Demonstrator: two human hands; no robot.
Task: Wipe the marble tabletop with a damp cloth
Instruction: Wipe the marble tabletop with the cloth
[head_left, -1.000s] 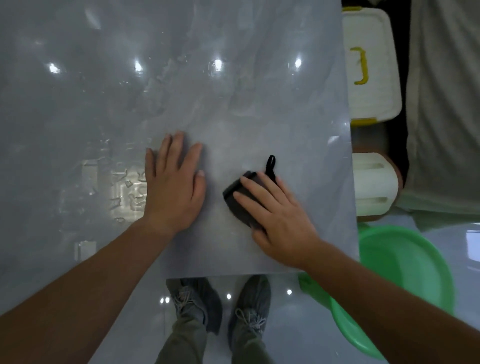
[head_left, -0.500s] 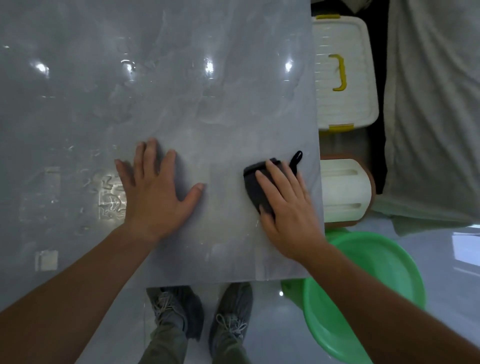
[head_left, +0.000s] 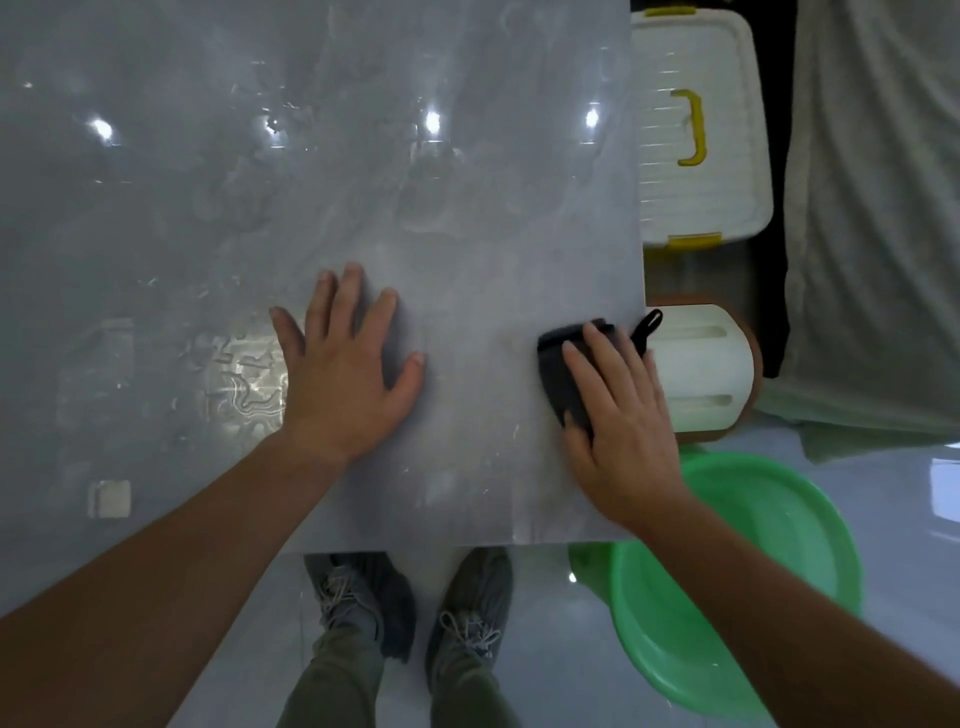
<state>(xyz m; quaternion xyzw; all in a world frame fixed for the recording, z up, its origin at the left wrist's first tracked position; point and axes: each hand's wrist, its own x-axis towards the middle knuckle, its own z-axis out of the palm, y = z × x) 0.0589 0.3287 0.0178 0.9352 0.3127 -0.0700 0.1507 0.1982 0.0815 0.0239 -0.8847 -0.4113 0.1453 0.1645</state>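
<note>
The dark cloth (head_left: 558, 374) lies at the marble tabletop's (head_left: 363, 182) right edge, mid-frame, long axis up-frame, under our right hand (head_left: 618, 421), whose straight fingers press it; its loop seems to overhang. Our left hand (head_left: 343, 374) rests splayed flat, well apart leftward.

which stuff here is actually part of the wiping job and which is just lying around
Part of the job: marble tabletop, dark cloth, right hand pressing the cloth, left hand flat on the tabletop.
Lying about: green basin, white lidded box, white slotted object, grey fabric.
</note>
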